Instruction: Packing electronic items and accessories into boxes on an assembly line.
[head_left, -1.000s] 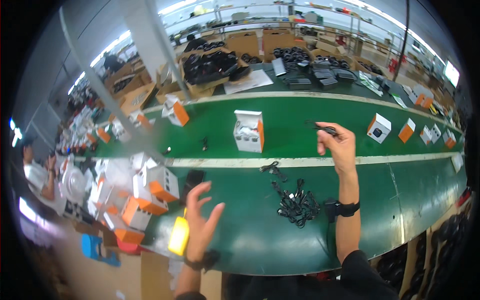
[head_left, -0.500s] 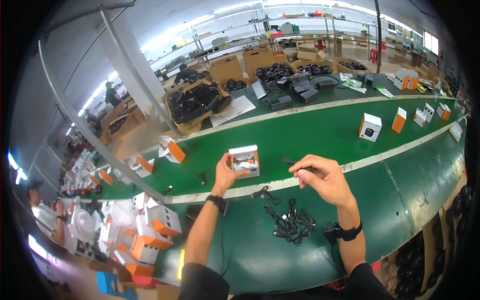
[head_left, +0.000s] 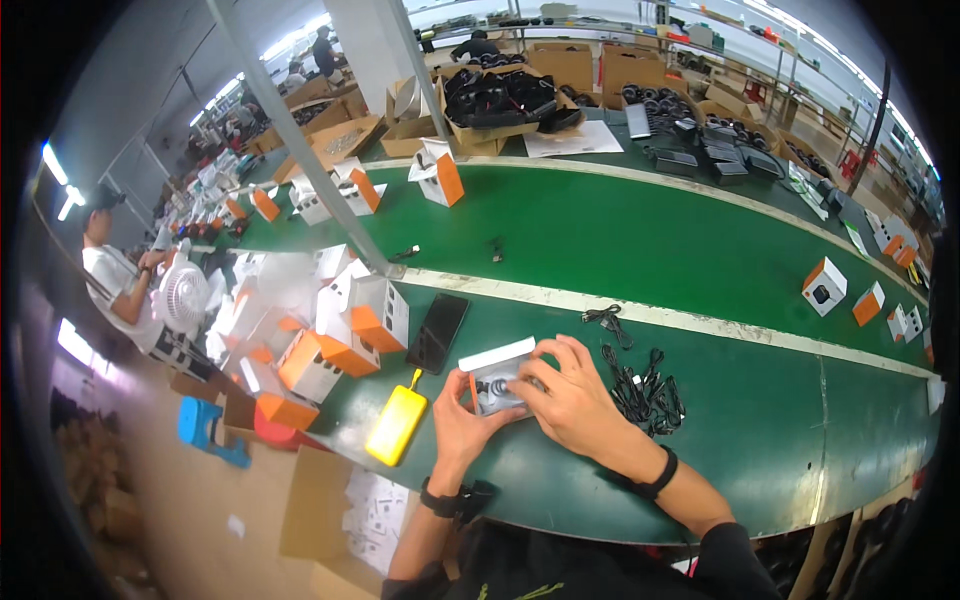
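My left hand (head_left: 465,430) is wrapped round a small white-and-orange carton (head_left: 502,402), tilted with its lid flap standing up. Inside the carton a greyish plastic wrapping and a dark round part show. The fingers of my right hand (head_left: 575,400) are bent together at the carton's opening; what they pinch, if anything, is hidden. To the right of that hand lies a pile of black cables (head_left: 648,395) on the green table (head_left: 740,440). A single bundled cable (head_left: 606,322) rests above the pile.
Left of the carton lie a black phone (head_left: 438,332) and a yellow power bank (head_left: 397,425). Opened cartons (head_left: 350,310) and clear wrapping crowd the table's left end, beside a white fan (head_left: 183,290). A metal post (head_left: 300,150) rises there. A co-worker (head_left: 120,280) stands far left.
The view has swung left. The carton has come from the green belt toward me over the near table. My right hand, which held a dark cable, has moved to the carton's opening.
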